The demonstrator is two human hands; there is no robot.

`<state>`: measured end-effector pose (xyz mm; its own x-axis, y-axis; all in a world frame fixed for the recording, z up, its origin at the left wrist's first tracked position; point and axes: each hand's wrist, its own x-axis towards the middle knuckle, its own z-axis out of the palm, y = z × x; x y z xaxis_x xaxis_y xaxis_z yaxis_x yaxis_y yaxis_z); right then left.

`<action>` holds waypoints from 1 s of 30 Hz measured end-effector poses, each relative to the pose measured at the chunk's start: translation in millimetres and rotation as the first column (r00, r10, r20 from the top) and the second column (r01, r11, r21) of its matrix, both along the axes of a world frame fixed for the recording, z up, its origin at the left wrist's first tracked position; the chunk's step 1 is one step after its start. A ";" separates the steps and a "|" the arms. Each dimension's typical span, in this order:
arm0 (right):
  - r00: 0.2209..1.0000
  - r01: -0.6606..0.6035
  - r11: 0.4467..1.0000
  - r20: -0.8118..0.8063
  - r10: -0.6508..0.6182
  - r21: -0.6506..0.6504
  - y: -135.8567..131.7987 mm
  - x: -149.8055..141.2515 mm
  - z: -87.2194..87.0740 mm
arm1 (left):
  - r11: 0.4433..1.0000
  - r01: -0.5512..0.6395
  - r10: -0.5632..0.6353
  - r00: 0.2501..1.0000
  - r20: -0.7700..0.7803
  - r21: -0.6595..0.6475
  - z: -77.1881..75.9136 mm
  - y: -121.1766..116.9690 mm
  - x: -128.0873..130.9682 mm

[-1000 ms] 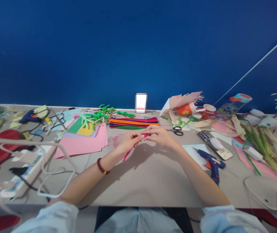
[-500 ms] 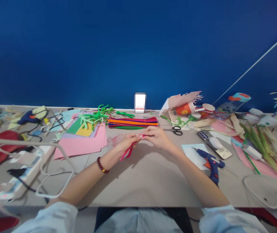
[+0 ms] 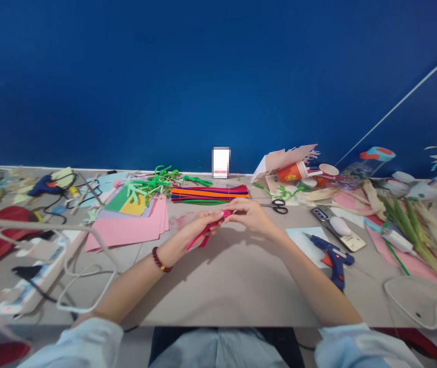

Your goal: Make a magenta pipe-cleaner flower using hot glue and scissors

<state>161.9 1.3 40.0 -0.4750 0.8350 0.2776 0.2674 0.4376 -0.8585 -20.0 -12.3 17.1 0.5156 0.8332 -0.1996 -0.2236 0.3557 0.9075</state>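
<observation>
My left hand (image 3: pixel 205 225) is closed round a small bunch of pink pipe cleaners (image 3: pixel 204 238), whose loose ends hang down and to the left below the fingers. At their upper end is a compact pink clump (image 3: pixel 226 213). My right hand (image 3: pixel 247 214) meets the left there, thumb and fingertips pinched at the clump's right side. Both hands are held above the table's middle. Behind them lies a bundle of red, orange, purple and green pipe cleaners (image 3: pixel 210 193). Scissors (image 3: pixel 279 206) rest just right of that bundle.
On the right are a blue glue gun (image 3: pixel 333 255), a phone (image 3: pixel 350 239) and corn husks (image 3: pixel 413 230). Pink paper sheets (image 3: pixel 126 232) and green pipe-cleaner stems (image 3: pixel 157 181) lie left. A power strip (image 3: pixel 45 276) with looping cables occupies the near left.
The right fingers have lifted and loosened slightly, leaving more of the pink clump visible. The loose ends have swung a little to the left. Both forearms stay nearly in place.
</observation>
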 end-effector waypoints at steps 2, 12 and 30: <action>1.000 0.012 1.000 -0.009 -0.012 -0.012 -0.5 1.2 3.9 | 1.000 0.009 -0.009 1.000 0.011 0.004 2.1 -1.0 0.2; 0.999 0.039 0.999 0.018 -0.039 -0.015 1.1 2.1 2.9 | 0.995 -0.024 0.034 0.994 0.102 -0.098 0.8 4.4 0.0; 0.987 -0.139 0.960 0.112 0.115 0.241 4.9 7.7 -6.5 | 0.998 0.033 -0.031 0.999 0.025 -0.060 -4.0 -1.2 2.5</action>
<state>169.7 6.2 33.5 -0.6074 0.6769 0.4159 0.2713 0.6687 -0.6922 -17.5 -13.5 13.1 0.5470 0.8032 -0.2359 -0.2330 0.4167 0.8787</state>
